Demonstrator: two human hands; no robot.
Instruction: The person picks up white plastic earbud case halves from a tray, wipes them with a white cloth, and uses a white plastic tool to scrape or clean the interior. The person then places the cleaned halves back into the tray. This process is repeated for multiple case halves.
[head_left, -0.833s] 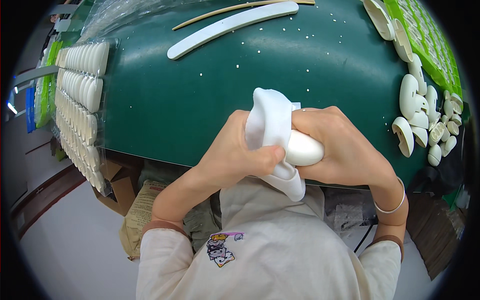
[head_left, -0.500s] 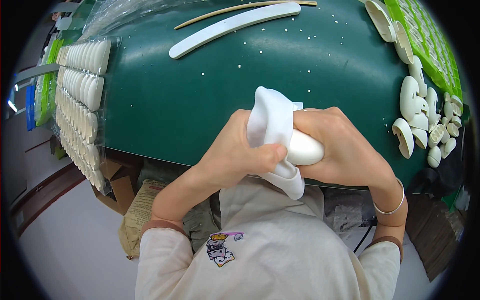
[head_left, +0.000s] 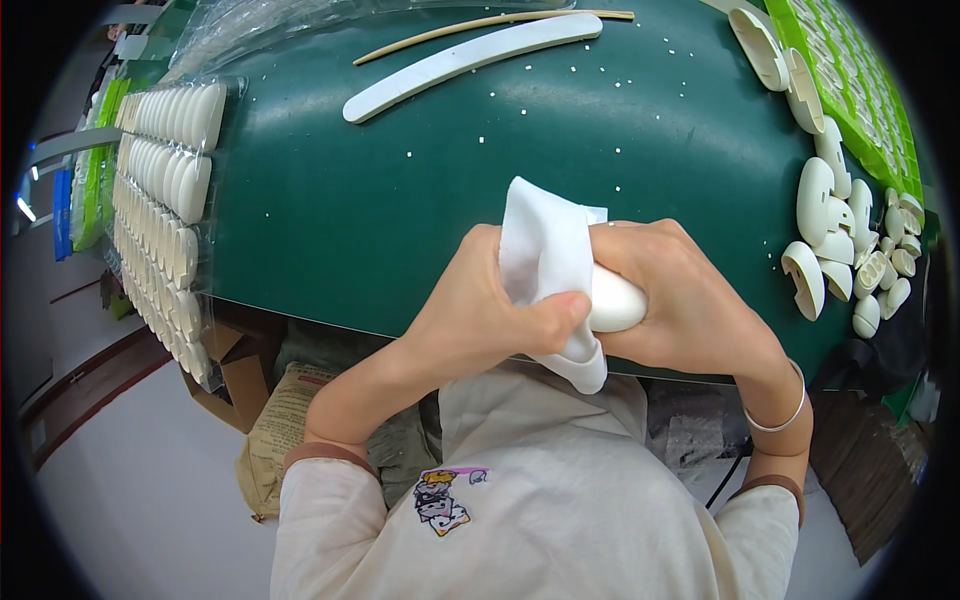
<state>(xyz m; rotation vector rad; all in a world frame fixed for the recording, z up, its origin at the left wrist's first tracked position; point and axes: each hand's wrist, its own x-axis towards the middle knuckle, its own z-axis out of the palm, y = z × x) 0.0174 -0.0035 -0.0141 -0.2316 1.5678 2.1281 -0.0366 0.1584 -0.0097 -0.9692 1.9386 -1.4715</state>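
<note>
Both my hands meet over the near edge of the green table. My left hand (head_left: 480, 305) is closed on a white cloth (head_left: 545, 240), its thumb pressing the folds against a smooth white rounded plastic part (head_left: 617, 300). Around the other side of that part curls my right hand (head_left: 675, 285), gripping it from the right. The cloth wraps over the part's left end and hides it, so its full shape cannot be seen. A loose fold of cloth hangs down below my left thumb.
Clear trays of white oval parts (head_left: 180, 185) stand at the left. A white curved strip (head_left: 470, 65) and a thin wooden stick (head_left: 480, 30) lie at the far side. Cream plastic shells (head_left: 815, 195) crowd the right, beside a green tray (head_left: 885, 150). Tiny white bits dot the green tabletop (head_left: 350, 210).
My left thumb and the cloth have shifted slightly right across the white part, covering a little more of it. My right hand keeps its hold in nearly the same place.
</note>
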